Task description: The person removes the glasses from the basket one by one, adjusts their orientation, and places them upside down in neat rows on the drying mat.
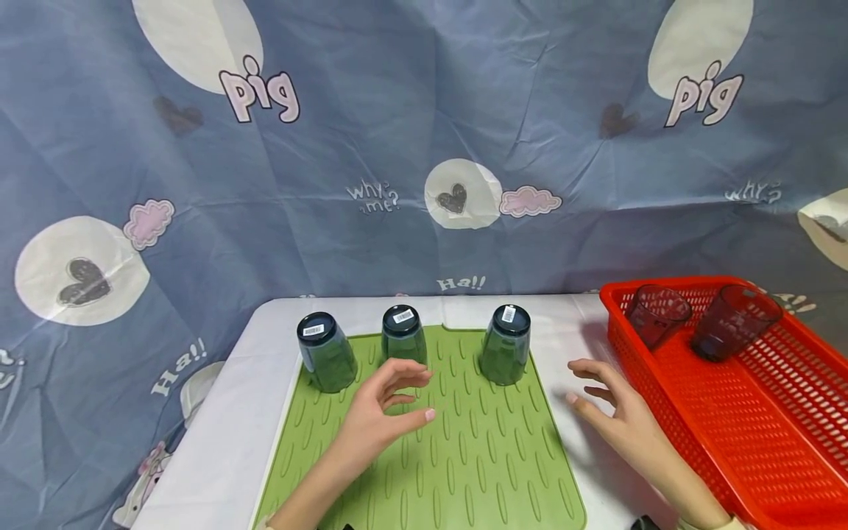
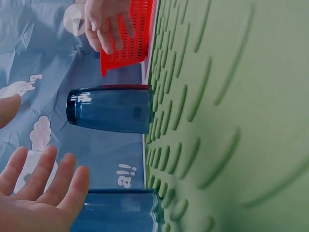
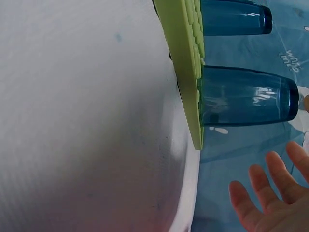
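Three blue tumblers stand upside down along the far side of a green ridged mat: the left tumbler, the middle tumbler and the right tumbler. Barcode stickers show on their upturned bases. My left hand hovers over the mat with fingers loosely bent and nothing between them; it overlaps the lower part of the middle tumbler in the head view. To the right of the mat, my right hand hangs over white cloth, fingers relaxed and holding nothing. The right wrist view shows its spread fingers near a tumbler.
A red plastic basket stands at the right, beside my right hand. Inside it, two see-through tumblers, the nearer-left one and the right one, lean at its far end. Behind the white tabletop hangs a printed blue cloth.
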Demonstrator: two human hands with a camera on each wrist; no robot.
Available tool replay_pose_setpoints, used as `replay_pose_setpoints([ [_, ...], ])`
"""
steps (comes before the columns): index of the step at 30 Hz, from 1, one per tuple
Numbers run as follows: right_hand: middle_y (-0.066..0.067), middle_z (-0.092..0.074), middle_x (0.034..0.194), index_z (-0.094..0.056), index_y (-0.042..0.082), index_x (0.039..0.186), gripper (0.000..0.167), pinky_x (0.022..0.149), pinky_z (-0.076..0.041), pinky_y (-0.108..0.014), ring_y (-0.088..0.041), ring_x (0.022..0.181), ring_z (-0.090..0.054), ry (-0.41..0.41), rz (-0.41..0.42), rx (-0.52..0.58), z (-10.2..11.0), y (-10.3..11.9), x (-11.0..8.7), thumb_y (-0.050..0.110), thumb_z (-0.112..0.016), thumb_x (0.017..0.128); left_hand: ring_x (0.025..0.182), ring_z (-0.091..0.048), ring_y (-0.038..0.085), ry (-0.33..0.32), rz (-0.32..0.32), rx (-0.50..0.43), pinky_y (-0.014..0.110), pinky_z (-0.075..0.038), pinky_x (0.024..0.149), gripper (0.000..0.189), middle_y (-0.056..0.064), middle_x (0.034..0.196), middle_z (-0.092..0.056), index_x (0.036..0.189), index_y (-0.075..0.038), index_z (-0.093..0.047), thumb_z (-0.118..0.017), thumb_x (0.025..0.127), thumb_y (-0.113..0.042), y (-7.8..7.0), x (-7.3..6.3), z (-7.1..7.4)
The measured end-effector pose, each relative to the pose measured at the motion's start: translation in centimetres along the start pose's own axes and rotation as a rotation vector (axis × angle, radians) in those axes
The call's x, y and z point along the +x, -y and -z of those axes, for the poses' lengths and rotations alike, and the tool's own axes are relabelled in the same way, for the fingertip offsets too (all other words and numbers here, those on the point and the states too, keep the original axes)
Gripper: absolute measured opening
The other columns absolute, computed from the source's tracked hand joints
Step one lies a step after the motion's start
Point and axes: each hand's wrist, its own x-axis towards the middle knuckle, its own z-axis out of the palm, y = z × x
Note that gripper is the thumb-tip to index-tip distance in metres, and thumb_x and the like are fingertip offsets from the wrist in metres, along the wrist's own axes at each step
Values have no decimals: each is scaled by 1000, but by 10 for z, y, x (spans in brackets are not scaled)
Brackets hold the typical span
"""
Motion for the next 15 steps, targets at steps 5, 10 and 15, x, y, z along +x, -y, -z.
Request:
replay_pose_setpoints([
  [5,2,-57,126,-55,16,127,43,95,-46,-19,-18,118,-53,10,-4,-5,0,0,0,5,-72,89,117,-57,25,-11,28,-2,47,-48,98,51,4,122,-63,123,-13,-59,-82,78,-7,4,-9,5],
  [10,1,-58,125,-56,15,127,42,94,-46,-18,-16,116,-53,0,8,-21,1,3,0,4,-72,89,119,-56,29,24,25,3,48,-48,98,51,4,123,-63,124,-8,-58,-81,78,-7,8,-13,7],
  [15,2,-58,125,-56,16,127,41,94,-46,-18,-10,116,-53,-3,6,-33,1,5,0,5,-71,90,119,-54,37,65,16,31,46,-49,96,50,4,123,-63,125,-8,-58,-80,80,-7,11,-17,12],
])
